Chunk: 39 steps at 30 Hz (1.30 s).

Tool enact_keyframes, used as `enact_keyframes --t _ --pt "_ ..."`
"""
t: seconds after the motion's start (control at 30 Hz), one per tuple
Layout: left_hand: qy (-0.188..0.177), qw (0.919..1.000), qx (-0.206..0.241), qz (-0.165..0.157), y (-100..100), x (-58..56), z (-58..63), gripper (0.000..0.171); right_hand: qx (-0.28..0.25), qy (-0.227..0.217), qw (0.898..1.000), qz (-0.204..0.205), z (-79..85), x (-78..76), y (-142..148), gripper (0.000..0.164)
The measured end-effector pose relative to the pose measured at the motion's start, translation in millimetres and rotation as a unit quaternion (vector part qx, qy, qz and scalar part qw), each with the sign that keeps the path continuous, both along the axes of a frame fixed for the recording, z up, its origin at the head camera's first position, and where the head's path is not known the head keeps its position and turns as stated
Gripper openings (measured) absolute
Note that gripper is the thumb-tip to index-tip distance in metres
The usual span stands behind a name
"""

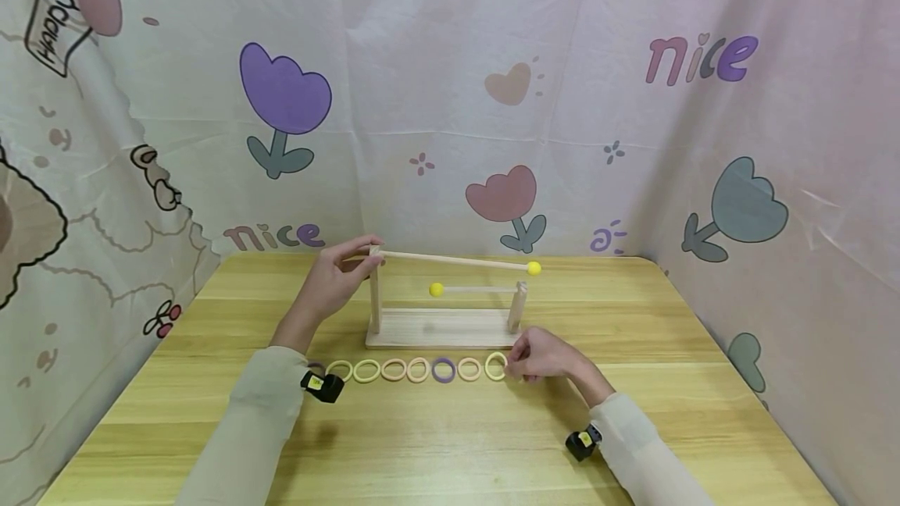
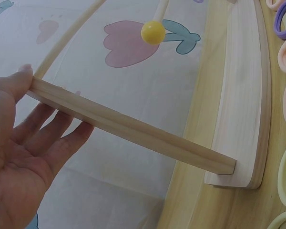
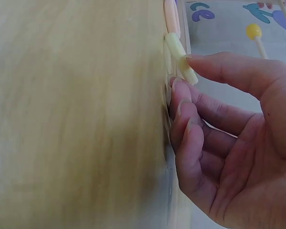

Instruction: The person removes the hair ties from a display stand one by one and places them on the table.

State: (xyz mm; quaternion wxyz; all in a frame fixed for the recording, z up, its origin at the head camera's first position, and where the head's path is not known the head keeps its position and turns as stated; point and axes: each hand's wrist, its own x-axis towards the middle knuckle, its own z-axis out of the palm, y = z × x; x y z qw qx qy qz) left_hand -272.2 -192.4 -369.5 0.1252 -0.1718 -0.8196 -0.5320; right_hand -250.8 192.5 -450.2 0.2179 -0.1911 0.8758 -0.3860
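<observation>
My left hand [image 1: 336,281] grips the top of the taller wooden post [image 2: 133,129], thumb at its end and fingertips along its side. From that top a long rod [image 1: 457,260] runs right to a yellow ball [image 1: 534,268]. The post rises from the left end of a flat wooden base [image 1: 443,330]. On its right end a shorter post [image 1: 517,309] bears a second rod [image 1: 478,289] pointing left, tipped with another yellow ball [image 1: 437,290]. In front of the base, my right hand [image 1: 544,354] pinches a pale yellow ring [image 3: 178,50], which is tilted up from the table.
Several rings lie in a row along the front of the base, among them a purple ring [image 1: 433,371], a pink ring [image 1: 459,369] and a light yellow ring [image 1: 355,372]. All stand on a wooden table [image 1: 450,443]. A printed cloth [image 1: 422,84] hangs behind and at both sides.
</observation>
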Motion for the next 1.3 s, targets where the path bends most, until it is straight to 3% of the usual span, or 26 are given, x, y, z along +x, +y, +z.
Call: enact_keyframes --t 0.5,1.0,1.3 --pt "0.001 1.0 0.001 0.0 -0.7 -0.3 -0.6 0.034 -0.005 0.028 0.999 0.015 7.2 0.0 5.2 0.007" --pt "0.001 1.0 0.003 0.002 -1.5 -2.5 -2.0 0.034 -0.014 0.099 0.995 0.03 13.4 -1.0 0.7 0.01" --pt "-0.002 1.0 0.007 0.001 -1.1 -2.4 -2.9 0.033 -0.011 0.132 0.991 0.011 19.7 1.2 1.4 0.011"
